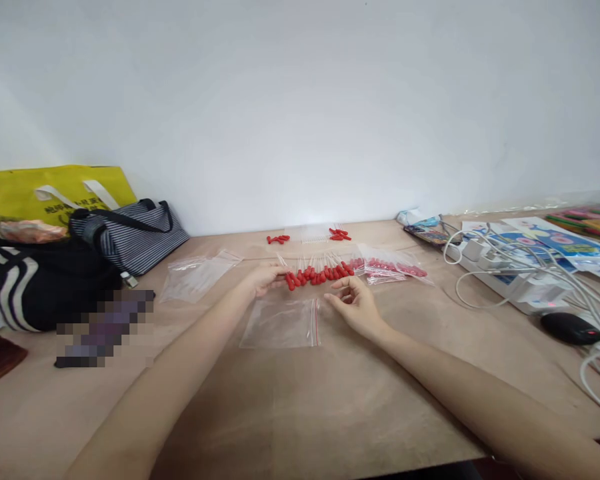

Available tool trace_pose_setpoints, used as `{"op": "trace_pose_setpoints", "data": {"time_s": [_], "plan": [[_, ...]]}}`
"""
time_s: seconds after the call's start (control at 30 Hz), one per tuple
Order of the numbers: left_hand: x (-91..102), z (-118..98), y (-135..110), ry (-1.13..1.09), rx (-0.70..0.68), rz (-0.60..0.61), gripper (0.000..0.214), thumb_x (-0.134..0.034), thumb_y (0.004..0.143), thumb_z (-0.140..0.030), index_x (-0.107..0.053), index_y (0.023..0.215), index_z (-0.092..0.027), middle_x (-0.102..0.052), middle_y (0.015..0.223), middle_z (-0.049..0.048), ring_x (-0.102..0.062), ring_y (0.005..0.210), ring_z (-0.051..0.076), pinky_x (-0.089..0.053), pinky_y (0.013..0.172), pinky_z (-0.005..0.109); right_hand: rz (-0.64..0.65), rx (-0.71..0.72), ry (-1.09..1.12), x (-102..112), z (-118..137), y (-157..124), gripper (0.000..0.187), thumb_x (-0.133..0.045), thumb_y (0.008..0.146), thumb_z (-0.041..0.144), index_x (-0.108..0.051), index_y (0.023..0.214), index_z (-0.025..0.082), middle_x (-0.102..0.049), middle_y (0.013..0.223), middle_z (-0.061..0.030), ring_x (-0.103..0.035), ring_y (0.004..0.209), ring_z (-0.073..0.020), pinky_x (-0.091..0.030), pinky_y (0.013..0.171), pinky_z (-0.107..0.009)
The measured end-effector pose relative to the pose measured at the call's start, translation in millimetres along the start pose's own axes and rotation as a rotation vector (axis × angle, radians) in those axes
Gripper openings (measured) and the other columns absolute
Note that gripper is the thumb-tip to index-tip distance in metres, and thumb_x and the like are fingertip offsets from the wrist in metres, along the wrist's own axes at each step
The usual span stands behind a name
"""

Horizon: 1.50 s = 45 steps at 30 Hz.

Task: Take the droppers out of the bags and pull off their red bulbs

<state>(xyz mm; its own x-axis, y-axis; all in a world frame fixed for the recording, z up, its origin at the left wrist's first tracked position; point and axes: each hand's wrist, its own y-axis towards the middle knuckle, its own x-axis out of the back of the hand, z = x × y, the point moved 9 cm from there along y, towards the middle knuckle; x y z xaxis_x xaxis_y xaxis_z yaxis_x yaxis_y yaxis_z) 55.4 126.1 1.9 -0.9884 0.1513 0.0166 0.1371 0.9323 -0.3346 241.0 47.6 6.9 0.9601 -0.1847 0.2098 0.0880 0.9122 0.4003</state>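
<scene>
A row of red-tipped white sticks (325, 272) lies across the middle of the table, red ends toward me. At its left end, my left hand (267, 280) has its fingertips against the outermost stick, thumb and fingers slightly apart. My right hand (354, 301) is just right of and in front of the red tips, fingers curved, with a gap between thumb and forefinger. Between my hands and nearer to me lies a flat clear zip bag (283, 325) with a red line along its right edge. Filled bags of red-tipped sticks (387, 269) overlap right of the row.
Clear bags (195, 275) lie to the left. Smaller red-tipped groups (279, 239) sit near the wall. A striped bag (130, 233), black bag (45, 287) and yellow bag (100, 179) stand far left. Cables, a power strip (495, 283) and a black mouse (571, 328) occupy the right.
</scene>
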Motion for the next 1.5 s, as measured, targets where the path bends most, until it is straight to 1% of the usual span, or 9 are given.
{"op": "trace_pose_setpoints", "data": {"time_s": [0.13, 0.27, 0.4, 0.5, 0.63, 0.73, 1.0, 1.2, 1.5], "plan": [[18.3, -2.8, 35.3, 0.161, 0.093, 0.028, 0.012, -0.068, 0.061, -0.01, -0.058, 0.054, -0.012, -0.063, 0.052, 0.0045, -0.062, 0.058, 0.016, -0.048, 0.066, 0.026, -0.017, -0.03, -0.03, 6.6, -15.5, 7.3, 0.022, -0.06, 0.066, 0.033, -0.049, 0.079, 0.019, -0.054, 0.082, -0.003, -0.05, 0.058, -0.01, -0.044, 0.052, -0.025], [15.1, 5.4, 59.4, 0.252, 0.133, 0.0, 0.013, -0.07, 0.06, -0.011, -0.058, 0.057, -0.012, -0.062, 0.056, 0.0008, -0.06, 0.059, 0.012, -0.047, 0.065, 0.021, 0.026, -0.088, -0.025, 4.6, -28.4, 9.6, 0.026, -0.059, 0.067, 0.033, -0.047, 0.085, 0.019, -0.055, 0.084, -0.0029, -0.048, 0.053, -0.0089, -0.042, 0.049, -0.025], [3.5, 13.5, 68.4, 0.311, 0.158, 0.014, 0.014, -0.059, 0.078, -0.023, -0.059, 0.084, -0.01, -0.062, 0.082, 0.0034, -0.059, 0.071, 0.012, -0.049, 0.066, 0.026, 0.07, -0.105, -0.021, 0.9, -31.1, 9.2, 0.026, -0.058, 0.067, 0.031, -0.046, 0.087, 0.019, -0.055, 0.08, -0.0014, -0.047, 0.051, -0.0083, -0.04, 0.049, -0.025], [2.9, 14.2, 68.7, 0.336, 0.153, -0.001, 0.019, -0.053, 0.082, -0.027, -0.057, 0.091, -0.011, -0.06, 0.087, 0.0042, -0.059, 0.073, 0.012, -0.05, 0.065, 0.028, 0.091, -0.096, -0.048, -0.8, -30.2, 8.7, 0.025, -0.057, 0.067, 0.03, -0.047, 0.087, 0.019, -0.055, 0.08, -0.0013, -0.046, 0.051, -0.0082, -0.04, 0.049, -0.025], [11.6, 10.3, 67.2, 0.365, 0.115, -0.085, 0.021, -0.074, 0.06, -0.023, -0.056, 0.058, -0.013, -0.059, 0.054, 0.0, -0.057, 0.055, 0.01, -0.047, 0.057, 0.021, 0.085, -0.075, -0.072, -0.3, -29.7, 8.4, 0.022, -0.057, 0.067, 0.03, -0.048, 0.084, 0.019, -0.055, 0.084, -0.002, -0.047, 0.051, -0.0081, -0.042, 0.05, -0.025], [17.9, 8.2, 65.9, 0.406, 0.099, -0.141, 0.026, -0.078, 0.052, -0.021, -0.053, 0.053, -0.014, -0.055, 0.045, -0.001, -0.057, 0.052, 0.012, -0.045, 0.053, 0.021, 0.089, -0.07, -0.077, -1.1, -31.4, 8.5, 0.021, -0.057, 0.067, 0.029, -0.049, 0.084, 0.019, -0.055, 0.085, -0.0019, -0.047, 0.051, -0.0077, -0.042, 0.05, -0.025], [29.0, 5.5, 51.8, 0.561, 0.131, -0.197, 0.024, -0.073, 0.059, -0.018, -0.051, 0.051, -0.014, -0.051, 0.04, -0.0023, -0.052, 0.044, 0.011, -0.042, 0.045, 0.02, 0.084, -0.055, -0.092, -1.7, -33.5, 8.8, 0.02, -0.057, 0.067, 0.029, -0.049, 0.083, 0.019, -0.055, 0.085, -0.0021, -0.045, 0.051, -0.0076, -0.041, 0.05, -0.025], [15.7, 7.2, 38.9, 0.579, 0.112, -0.144, 0.009, -0.056, 0.08, -0.019, -0.057, 0.082, -0.01, -0.059, 0.075, 0.0009, -0.056, 0.062, 0.009, -0.048, 0.056, 0.022, 0.091, -0.069, -0.083, -2.7, -34.9, 8.8, 0.02, -0.057, 0.067, 0.03, -0.05, 0.082, 0.019, -0.055, 0.086, -0.0024, -0.045, 0.05, -0.0077, -0.039, 0.048, -0.024], [18.5, 13.6, 38.5, 0.601, 0.131, -0.147, 0.021, -0.049, 0.085, -0.026, -0.053, 0.1, -0.012, -0.057, 0.095, 0.0051, -0.057, 0.077, 0.013, -0.05, 0.066, 0.03, 0.093, -0.062, -0.093, -2.6, -31.5, 7.8, 0.018, -0.057, 0.067, 0.027, -0.051, 0.081, 0.019, -0.053, 0.074, 0.0003, -0.045, 0.051, -0.0088, -0.039, 0.049, -0.024]]}}
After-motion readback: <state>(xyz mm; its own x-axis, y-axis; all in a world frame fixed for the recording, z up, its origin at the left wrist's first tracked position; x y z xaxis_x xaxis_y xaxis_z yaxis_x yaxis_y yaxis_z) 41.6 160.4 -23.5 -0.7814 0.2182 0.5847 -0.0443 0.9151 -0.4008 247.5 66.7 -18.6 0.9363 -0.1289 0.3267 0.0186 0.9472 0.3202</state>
